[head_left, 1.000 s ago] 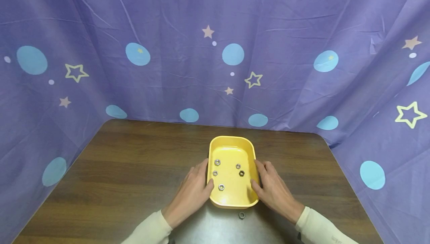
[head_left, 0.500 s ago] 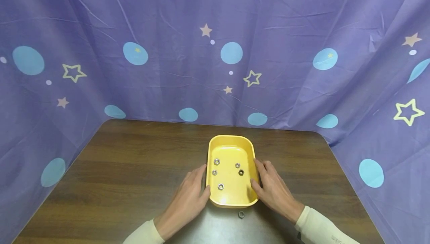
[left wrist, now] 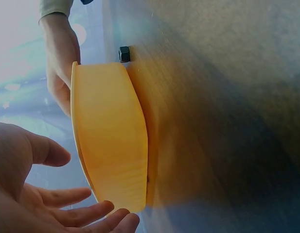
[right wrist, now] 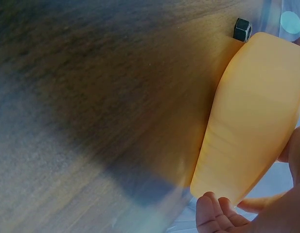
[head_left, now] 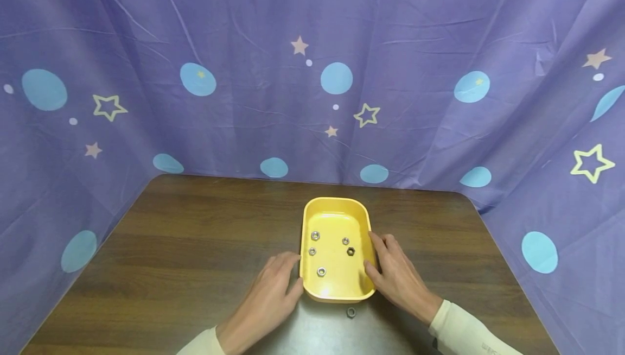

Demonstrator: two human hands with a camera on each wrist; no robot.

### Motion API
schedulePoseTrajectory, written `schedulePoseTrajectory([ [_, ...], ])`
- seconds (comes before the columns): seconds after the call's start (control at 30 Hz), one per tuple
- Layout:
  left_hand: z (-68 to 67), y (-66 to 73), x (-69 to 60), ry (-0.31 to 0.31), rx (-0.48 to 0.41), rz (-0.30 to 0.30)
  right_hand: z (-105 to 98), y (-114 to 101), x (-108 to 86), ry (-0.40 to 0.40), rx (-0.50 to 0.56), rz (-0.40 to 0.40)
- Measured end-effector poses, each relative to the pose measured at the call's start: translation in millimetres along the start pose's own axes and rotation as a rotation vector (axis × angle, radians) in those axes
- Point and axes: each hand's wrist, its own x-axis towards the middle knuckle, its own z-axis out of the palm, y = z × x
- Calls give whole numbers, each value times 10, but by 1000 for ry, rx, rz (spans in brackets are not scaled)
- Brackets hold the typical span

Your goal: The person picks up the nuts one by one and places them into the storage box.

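Note:
A yellow tray (head_left: 342, 284) sits on the table, its long side pointing away from me. Inside lie several metal hex nuts, among them a silver nut (head_left: 321, 272) and a dark nut (head_left: 350, 251). Another nut (head_left: 351, 312) rests on the tabletop just in front of the tray. My right hand (head_left: 400, 276) holds the tray's right side, thumb over the rim and fingers along the outer wall. My left hand (head_left: 266, 298) is beside the left wall, fingers spread and holding nothing; in the left wrist view its thumb stands apart from the tray (left wrist: 111, 131).
The brown wooden table (head_left: 195, 235) extends to both sides of the tray. A purple curtain (head_left: 273, 73) with stars and blue ovals hangs behind the table and along its left and right sides.
My left hand has let go of the tray's left rim and drawn back to the left and toward me. The right hand, tray and nuts stay in place.

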Motion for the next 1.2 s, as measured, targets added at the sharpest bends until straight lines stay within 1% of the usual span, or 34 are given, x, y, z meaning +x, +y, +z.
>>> schedulePoseTrajectory([
  [0.17, -13, 1, -45, -34, -14, -6, 7, -2, 5, -4, 4, 6],
  [0.37, -27, 4, -116, -20, 8, 18, 9, -6, 4, -12, 3, 15],
  [0.6, 2, 43, -239, -88, 21, 32, 3, -11, 4, -14, 1, 19],
  [0.83, 65, 32, -317, -81, 53, 57, 8, -23, 7, -16, 6, 26],
  [0.9, 82, 35, -334, -102, 65, 52, 10, -23, 6, -15, 8, 25],
  [0.97, 96, 45, -346, -141, 62, 41, 10, -22, 4, -14, 9, 23],
  [1.03, 115, 57, -356, -177, 62, 43, 10, -20, 2, -12, 7, 21],
  [1.1, 136, 71, -364, -203, 69, 54, 9, -20, 1, -11, 4, 19],
  [1.2, 167, 92, -368, -210, 97, 94, 7, -21, 1, -11, 4, 20],
])
